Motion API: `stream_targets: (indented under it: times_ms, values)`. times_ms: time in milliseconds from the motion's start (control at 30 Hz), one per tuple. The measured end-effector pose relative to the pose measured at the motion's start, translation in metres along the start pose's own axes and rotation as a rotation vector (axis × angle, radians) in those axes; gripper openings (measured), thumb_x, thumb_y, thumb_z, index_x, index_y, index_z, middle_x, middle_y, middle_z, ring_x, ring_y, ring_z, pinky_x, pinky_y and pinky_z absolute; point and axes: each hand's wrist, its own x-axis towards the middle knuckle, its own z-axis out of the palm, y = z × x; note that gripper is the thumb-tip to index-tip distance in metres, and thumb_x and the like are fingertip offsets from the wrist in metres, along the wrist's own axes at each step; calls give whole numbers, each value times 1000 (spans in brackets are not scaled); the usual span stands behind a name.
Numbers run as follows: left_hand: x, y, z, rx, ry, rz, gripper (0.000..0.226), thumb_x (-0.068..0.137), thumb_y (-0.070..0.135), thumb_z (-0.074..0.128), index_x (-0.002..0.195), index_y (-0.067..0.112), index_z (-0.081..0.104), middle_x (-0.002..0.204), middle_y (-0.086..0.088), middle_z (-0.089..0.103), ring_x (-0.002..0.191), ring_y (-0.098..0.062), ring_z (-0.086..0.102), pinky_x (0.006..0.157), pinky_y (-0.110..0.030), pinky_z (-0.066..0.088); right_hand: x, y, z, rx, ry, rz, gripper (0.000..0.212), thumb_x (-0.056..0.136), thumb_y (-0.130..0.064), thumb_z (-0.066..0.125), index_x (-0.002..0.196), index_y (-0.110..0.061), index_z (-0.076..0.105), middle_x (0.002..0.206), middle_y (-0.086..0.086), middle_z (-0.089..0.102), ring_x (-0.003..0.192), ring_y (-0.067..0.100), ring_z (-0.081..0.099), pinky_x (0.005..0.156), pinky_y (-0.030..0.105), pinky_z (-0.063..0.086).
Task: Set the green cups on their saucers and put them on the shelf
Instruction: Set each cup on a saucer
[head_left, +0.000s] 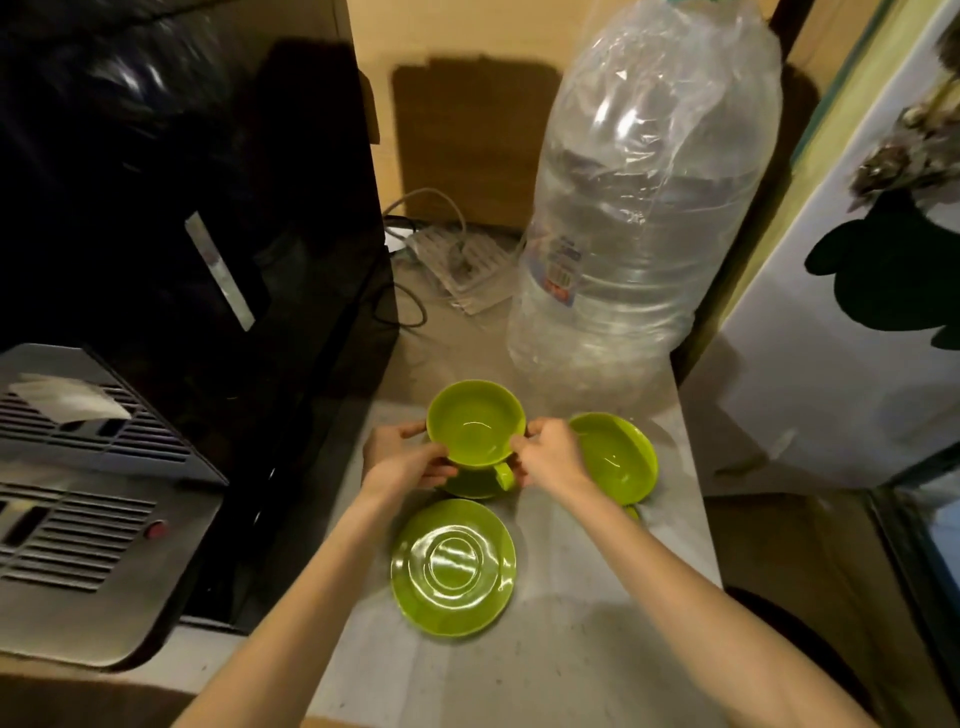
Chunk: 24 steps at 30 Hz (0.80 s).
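Nearest the front edge of the desk (597, 649), 1 empty green saucer (453, 567) is laid flat, well clear of both hands. Just beyond it, a green cup (475, 423) is held over a second saucer (470, 484), of which only the near rim is seen; whether the cup rests on it cannot be told. The left hand (402, 457) is curled round the cup's left side, fingers closed on the wall. The right hand (548, 457) is closed on the cup's right side, beside the handle (505, 475), which is turned toward the front edge. A second green cup (615, 457) is seen tilted near the right edge, just beside the right hand. Toward the back edge, a large clear plastic bottle (644, 218) is stood upright, with a black appliance (182, 208) at the left edge.
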Motion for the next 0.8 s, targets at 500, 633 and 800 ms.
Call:
stream_targets:
  times_ms: [500,633,800]
  values:
    - [16,-20,0,90,49,10,58,78,2,63,132,9,42,72,-15,68,45,-12,67,48,-22,56,-11,2,-4,-76,-64,-10,26,86,-18,54,80,6,65,80,23,71,70,36,68,69,47,58]
    - [12,-16,-2,251,24,50,60,79,10,64,134,11,40,85,-19,71,54,-15,68,54,-27,58,-16,-3,-9,-28,-111,18,25,90,-14,53,91,7,64,83,23,69,68,33,69,65,44,59]
    - [-4,-6,-4,588,284,340,48,84,37,53,127,17,46,92,-14,71,81,-28,68,74,-43,56,-14,-9,-35,64,-162,73,29,90,-21,52,103,4,60,83,20,63,66,29,64,59,37,56]
